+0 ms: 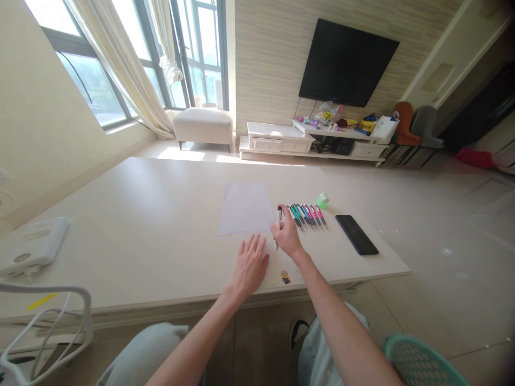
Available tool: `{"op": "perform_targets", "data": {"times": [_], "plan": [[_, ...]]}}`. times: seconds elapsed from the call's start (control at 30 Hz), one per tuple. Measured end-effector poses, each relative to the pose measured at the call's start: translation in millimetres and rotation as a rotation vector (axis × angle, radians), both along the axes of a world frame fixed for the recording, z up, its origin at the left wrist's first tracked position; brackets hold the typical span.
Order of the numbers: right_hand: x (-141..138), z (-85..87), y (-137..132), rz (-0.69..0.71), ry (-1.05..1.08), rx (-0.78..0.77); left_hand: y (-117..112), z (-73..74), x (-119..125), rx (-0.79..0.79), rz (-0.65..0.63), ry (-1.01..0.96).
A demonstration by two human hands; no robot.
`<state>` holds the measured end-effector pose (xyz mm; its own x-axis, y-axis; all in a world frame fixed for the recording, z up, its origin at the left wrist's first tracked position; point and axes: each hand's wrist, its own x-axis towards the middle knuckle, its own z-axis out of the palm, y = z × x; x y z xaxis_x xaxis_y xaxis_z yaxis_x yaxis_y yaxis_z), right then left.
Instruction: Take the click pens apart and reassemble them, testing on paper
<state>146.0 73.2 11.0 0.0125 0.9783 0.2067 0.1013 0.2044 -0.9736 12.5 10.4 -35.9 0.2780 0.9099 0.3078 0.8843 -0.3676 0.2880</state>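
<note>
My right hand (287,234) is closed around a pen (279,219), whose tip points down toward the table. Flat on the tabletop lies my left hand (250,264), fingers stretched out, just below the near edge of a white sheet of paper (246,209). Right of the held pen, a row of several colored pens (306,215) lies side by side, in green, blue and pink. A small green container (322,200) with a pale top stands behind the row. A little yellow cartoon sticker (285,277) is near the table's front edge.
A black phone (356,235) lies on the white table (132,252) at the right. A white device (35,244) sits at the far left. A green basket (422,364) is on the floor at lower right, and a white curved frame (82,292) at lower left.
</note>
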Motion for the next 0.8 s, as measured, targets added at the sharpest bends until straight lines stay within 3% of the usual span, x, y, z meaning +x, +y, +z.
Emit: {"op": "perform_targets", "data": {"times": [0.17, 0.33, 0.8], "plan": [[14, -4.8, 5, -0.056, -0.415, 0.035, -10, 1.8, -6, 0.004, -0.003, 0.007], [23, -12.3, 21, -0.141, -0.915, -0.049, -14, 2.2, -9, 0.018, 0.001, 0.005], [31, -29.3, 48, -0.307, -1.086, -0.009, -14, 0.3, -10, 0.021, -0.011, -0.015]]}}
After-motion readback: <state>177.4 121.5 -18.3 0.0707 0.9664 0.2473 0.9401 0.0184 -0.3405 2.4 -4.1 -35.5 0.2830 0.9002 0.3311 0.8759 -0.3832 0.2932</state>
